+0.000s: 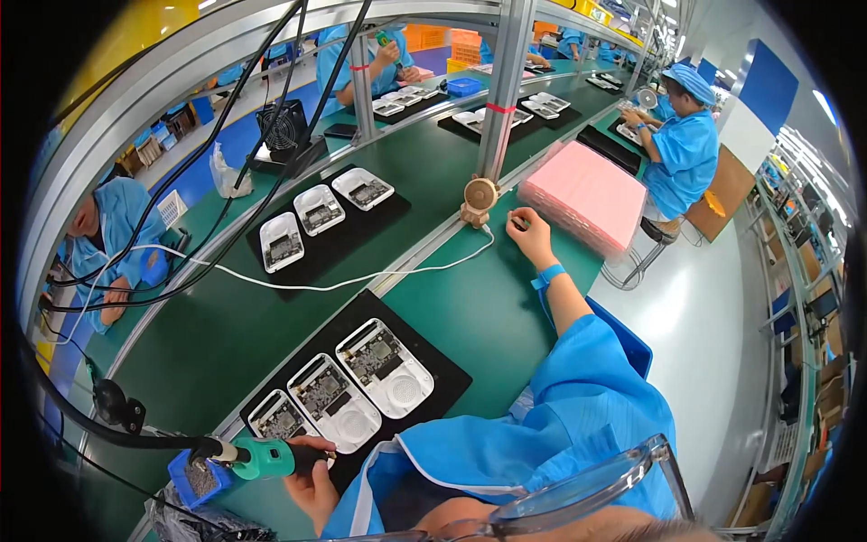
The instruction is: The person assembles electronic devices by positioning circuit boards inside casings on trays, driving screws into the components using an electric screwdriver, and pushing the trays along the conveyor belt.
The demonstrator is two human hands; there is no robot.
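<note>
At the lower left, my left hand (313, 483) is closed around the dark end of a green electric screwdriver (264, 459), whose thick black cable runs off to the left. Beside it, three white device housings with exposed circuit boards lie on a black mat; the nearest to my right is the largest-looking housing (384, 368). My right arm reaches far forward. The right hand (531, 237), with a blue wrist strap (547, 275), has its fingers curled together over the green bench; something small and dark may be between them, too small to name.
A small blue bin of screws (199, 479) stands beside the screwdriver. A stack of pink foam sheets (587, 194) and a small tan fan (479, 200) flank my right hand. A metal post (502, 99) rises behind. Three more housings (319, 210) lie across the bench. Co-workers sit around.
</note>
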